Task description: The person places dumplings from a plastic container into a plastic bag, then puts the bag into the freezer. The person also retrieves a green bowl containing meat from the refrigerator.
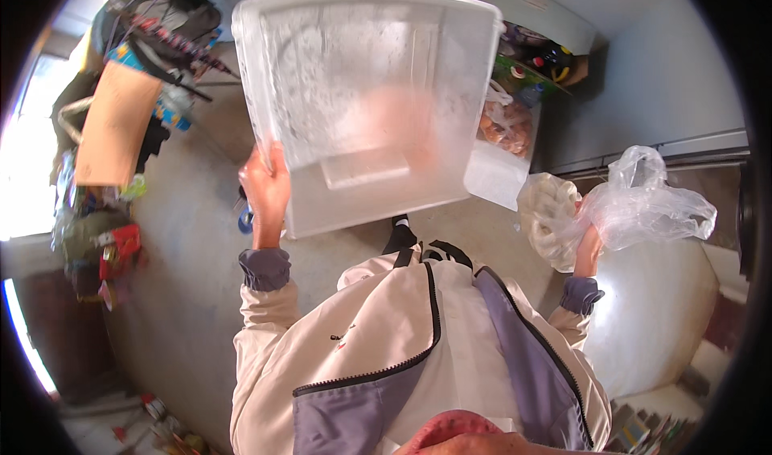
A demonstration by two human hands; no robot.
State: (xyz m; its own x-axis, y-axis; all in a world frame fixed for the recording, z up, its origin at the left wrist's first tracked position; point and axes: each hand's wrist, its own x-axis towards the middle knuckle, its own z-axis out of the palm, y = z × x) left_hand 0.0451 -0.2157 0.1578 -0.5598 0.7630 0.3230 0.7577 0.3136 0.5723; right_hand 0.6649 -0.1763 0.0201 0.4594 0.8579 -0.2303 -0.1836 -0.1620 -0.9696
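Observation:
A large translucent plastic storage tub (374,208) is tilted up in front of me, and my left hand (265,177) grips its left edge. A blurred pinkish shape shows through or inside the tub; I cannot tell which. Off to the right, my right hand (590,232) is shut on clear plastic bags (651,208), which partly cover its fingers. One bag (549,220) hangs on the left side of the hand with something pale in it. Between the tub and that bag is a white sheet-like piece (497,174).
Beyond the tub's right side, a bag of orange-brown items (506,129) lies near bottles (531,93). A brown cardboard piece (117,123) and heaped bags (175,21) stand at the left. Red packets (120,250) lie lower left. A wall (681,87) bounds the right.

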